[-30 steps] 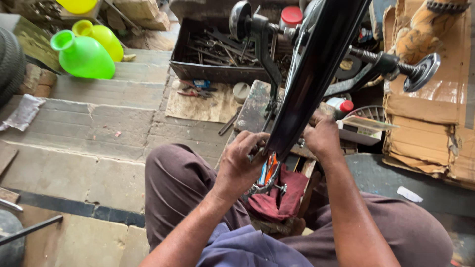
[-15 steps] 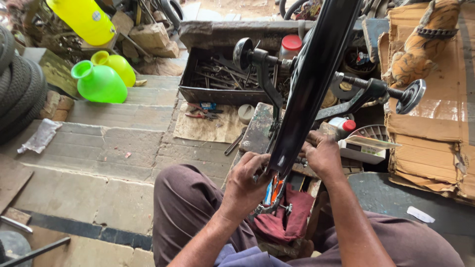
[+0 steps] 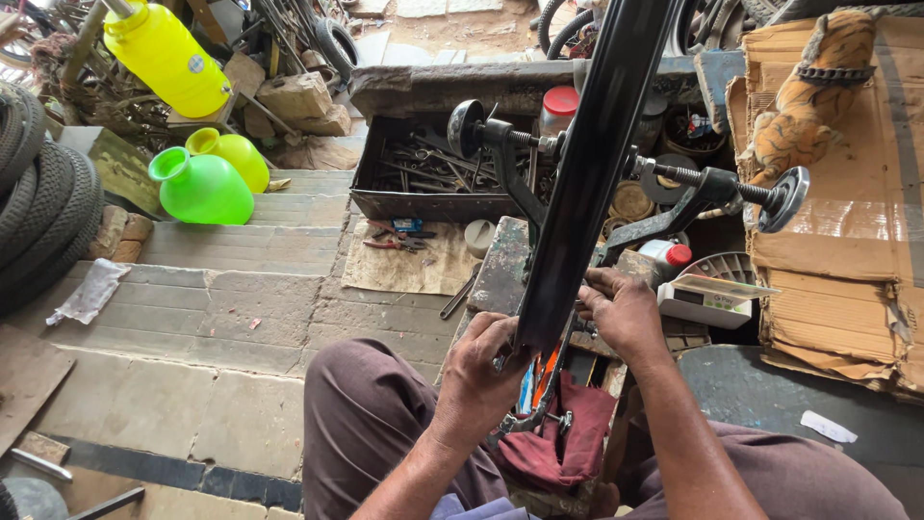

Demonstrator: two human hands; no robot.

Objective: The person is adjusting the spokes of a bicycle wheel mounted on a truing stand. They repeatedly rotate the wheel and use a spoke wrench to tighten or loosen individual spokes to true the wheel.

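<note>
Gripping the black bicycle frame (image 3: pixel 587 193) low with our left hand (image 3: pixel 481 376), we are bracing it upright over the maroon rag (image 3: pixel 568 443) while our right hand (image 3: pixel 621 313) is pinching a fitting.

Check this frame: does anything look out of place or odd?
A tiger soft toy with a bicycle chain draped over it lies on the torn cardboard, odd among workshop tools. Nothing looks spilled.

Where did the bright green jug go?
The green jug sits at the upper left of the head view, on the stone steps, touching a yellow jug behind it, left of the metal tool tray.
</note>
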